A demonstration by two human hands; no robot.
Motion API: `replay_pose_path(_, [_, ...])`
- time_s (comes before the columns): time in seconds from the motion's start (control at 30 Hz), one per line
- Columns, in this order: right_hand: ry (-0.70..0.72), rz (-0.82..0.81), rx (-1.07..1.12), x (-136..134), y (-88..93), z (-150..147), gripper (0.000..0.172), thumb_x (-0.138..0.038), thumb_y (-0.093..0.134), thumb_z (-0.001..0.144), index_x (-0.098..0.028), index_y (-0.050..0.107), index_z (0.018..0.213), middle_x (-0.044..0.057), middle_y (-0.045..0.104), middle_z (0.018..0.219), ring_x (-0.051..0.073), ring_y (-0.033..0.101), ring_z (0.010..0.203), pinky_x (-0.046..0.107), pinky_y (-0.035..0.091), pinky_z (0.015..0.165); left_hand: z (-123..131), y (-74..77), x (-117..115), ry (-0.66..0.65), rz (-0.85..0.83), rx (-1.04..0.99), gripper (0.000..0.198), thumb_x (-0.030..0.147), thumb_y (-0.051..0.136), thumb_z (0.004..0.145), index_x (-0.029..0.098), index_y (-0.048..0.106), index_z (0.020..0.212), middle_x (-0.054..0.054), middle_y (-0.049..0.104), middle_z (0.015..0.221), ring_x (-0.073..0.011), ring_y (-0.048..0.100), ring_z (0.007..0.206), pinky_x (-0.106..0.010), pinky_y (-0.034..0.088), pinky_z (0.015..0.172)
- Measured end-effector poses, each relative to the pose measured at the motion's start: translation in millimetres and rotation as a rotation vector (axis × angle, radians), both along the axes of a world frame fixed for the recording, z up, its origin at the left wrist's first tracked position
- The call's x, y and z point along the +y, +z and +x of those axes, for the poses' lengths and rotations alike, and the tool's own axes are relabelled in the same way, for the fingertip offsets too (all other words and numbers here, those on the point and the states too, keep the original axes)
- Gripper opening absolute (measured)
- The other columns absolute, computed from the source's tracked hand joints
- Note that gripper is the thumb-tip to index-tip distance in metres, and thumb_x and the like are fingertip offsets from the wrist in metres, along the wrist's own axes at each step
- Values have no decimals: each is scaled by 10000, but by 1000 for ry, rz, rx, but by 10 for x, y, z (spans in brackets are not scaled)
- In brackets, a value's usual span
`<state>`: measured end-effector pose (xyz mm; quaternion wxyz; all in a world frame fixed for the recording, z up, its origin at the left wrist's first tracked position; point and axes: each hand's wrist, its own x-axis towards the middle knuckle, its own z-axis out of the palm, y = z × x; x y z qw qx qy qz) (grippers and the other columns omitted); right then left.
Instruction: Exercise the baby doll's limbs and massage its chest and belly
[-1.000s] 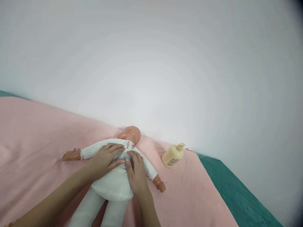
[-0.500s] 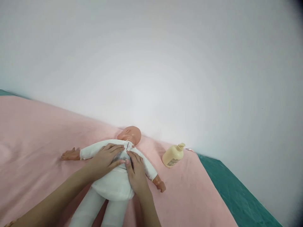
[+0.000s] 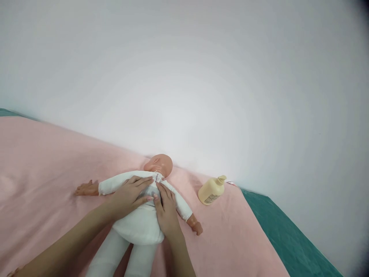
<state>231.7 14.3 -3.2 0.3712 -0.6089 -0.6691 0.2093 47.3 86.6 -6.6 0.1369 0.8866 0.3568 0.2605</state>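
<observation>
A baby doll (image 3: 138, 227) in a white cloth body lies on its back on a pink blanket (image 3: 43, 165), its bald head (image 3: 160, 164) toward the wall and arms spread sideways. My left hand (image 3: 129, 194) lies flat on the doll's chest, fingers spread toward the neck. My right hand (image 3: 165, 209) rests flat on the chest beside it, fingertips near the collar. The two thumbs nearly touch over the middle of the chest. Neither hand grips anything.
A cream lotion bottle (image 3: 211, 190) lies on its side on the blanket right of the doll. A teal sheet (image 3: 285, 238) shows past the blanket's right edge. A plain white wall (image 3: 184, 77) stands close behind the doll's head.
Both hands have stayed on the doll's chest, the fingertips creeping slightly toward the collar. The view has shifted a little.
</observation>
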Motion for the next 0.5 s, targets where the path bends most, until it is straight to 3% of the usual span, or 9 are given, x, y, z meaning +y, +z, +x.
replay_pose_path(0.2, [-2, -19, 33, -40, 85, 1, 597, -546, 371, 1034, -179, 507, 1485, 81, 480, 1542, 262, 352, 1452, 469, 267, 1226, -132, 287, -2, 63, 13, -150, 423, 425, 365, 997, 199, 678, 1169, -104, 687, 1268, -284, 606, 1195, -446, 482, 1035])
replay_pose_path(0.33, [-32, -5, 63, -60, 116, 1, 613, -569, 379, 1027, -180, 505, 1483, 91, 459, 1558, 273, 333, 1467, 498, 253, 1234, -266, 500, -61, 257, -141, 6, 421, 421, 317, 980, 200, 668, 912, -109, 732, 1001, -293, 679, 948, -461, 518, 872])
replay_pose_path(0.4, [-58, 40, 82, -63, 109, 10, 605, -569, 358, 1031, -185, 508, 1474, 98, 461, 1555, 272, 334, 1468, 511, 251, 1234, -332, 513, -84, 345, -210, 141, 433, 384, 296, 988, 211, 658, 827, -101, 743, 923, -300, 694, 846, -483, 511, 819])
replay_pose_path(0.5, [-131, 90, 118, -50, 70, 34, 596, -569, 318, 1036, -191, 513, 1454, 117, 466, 1542, 272, 342, 1465, 523, 274, 1222, -398, 402, -80, 351, -202, 210, 423, 329, 332, 973, 227, 670, 741, -82, 757, 841, -313, 708, 780, -511, 507, 794])
